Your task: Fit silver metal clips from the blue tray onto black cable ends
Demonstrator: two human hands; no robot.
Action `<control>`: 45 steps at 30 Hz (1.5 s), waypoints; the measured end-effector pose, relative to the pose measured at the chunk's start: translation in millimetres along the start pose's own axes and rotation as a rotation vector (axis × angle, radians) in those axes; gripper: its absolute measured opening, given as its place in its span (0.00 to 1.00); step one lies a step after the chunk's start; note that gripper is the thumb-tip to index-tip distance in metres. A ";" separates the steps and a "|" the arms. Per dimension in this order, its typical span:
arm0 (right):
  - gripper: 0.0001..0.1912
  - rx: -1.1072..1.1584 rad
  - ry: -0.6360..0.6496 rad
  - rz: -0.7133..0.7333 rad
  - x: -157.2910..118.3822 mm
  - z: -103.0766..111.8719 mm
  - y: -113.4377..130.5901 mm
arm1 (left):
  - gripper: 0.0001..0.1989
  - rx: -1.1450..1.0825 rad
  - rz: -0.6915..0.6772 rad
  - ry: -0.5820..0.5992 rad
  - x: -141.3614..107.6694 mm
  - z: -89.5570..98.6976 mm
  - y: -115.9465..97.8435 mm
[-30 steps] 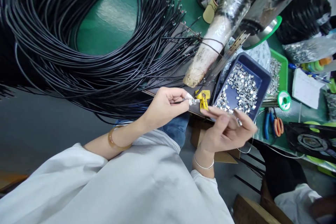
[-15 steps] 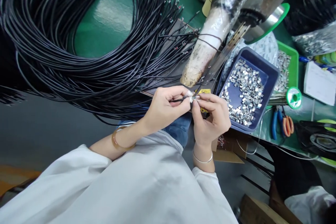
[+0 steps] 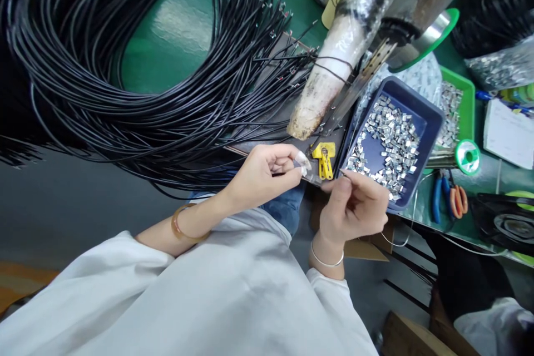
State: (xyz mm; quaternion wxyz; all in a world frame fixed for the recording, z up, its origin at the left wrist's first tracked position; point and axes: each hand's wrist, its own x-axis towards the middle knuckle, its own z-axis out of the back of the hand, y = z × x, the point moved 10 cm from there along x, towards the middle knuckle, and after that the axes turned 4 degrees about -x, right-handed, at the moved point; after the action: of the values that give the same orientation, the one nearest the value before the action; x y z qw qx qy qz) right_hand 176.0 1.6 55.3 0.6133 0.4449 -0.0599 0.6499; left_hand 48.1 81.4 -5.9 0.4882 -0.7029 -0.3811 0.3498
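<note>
My left hand [image 3: 267, 175] is in front of the bench edge, its thumb and index tips, both with white coverings, brought close together. Whatever lies between them is too small to make out. To its right, my right hand [image 3: 354, 203] is by the near corner of the blue tray [image 3: 431, 122], thumb and forefinger pinched. A tiny dark tip shows at that pinch; its kind is unclear. Between the hands, just beyond them, lies a small yellow tool [image 3: 324, 159]. Small shiny metal pieces [image 3: 392, 139] are heaped in the tray.
Long black cables [image 3: 167, 103] with stripped ends spread over the green bench [image 3: 179, 22]. A plastic-wrapped white tube [image 3: 325, 72] slants down above the work spot. Right of the tray are a green bin [image 3: 467, 105], a solder spool [image 3: 467, 156] and pliers [image 3: 458, 200].
My hands have parted: the right moved right and toward me, beside the tray. The black cable that ran through my left fingers no longer shows there. The yellow tool is now uncovered.
</note>
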 end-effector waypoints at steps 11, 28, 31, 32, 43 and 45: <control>0.02 -0.160 0.251 0.163 9.5 -22.7 33.3 | 0.06 0.297 -0.249 -0.026 -16.3 8.6 -6.8; 0.06 0.226 0.270 -0.168 0.5 -30.4 -0.8 | 0.13 -0.273 0.154 0.137 -13.2 -2.9 18.9; 0.06 0.188 -0.009 -0.069 3.7 -3.3 3.8 | 0.11 -0.292 0.135 0.102 -9.5 1.4 15.9; 0.09 0.209 -0.111 -0.046 3.2 6.3 4.7 | 0.10 -0.277 0.120 0.084 -8.3 3.2 14.8; 0.10 0.013 -0.041 0.140 0.5 -9.3 15.8 | 0.05 -0.105 -0.063 -0.124 1.5 14.3 0.2; 0.09 -0.010 -0.052 0.154 1.4 -11.8 17.0 | 0.05 -0.065 -0.080 -0.141 2.7 14.6 -1.3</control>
State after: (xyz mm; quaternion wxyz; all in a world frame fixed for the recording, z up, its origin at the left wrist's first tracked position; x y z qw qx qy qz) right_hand 155.8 5.8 57.1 0.5620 0.4527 -0.1130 0.6830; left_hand 36.5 90.1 -9.0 0.4506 -0.6764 -0.4535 0.3659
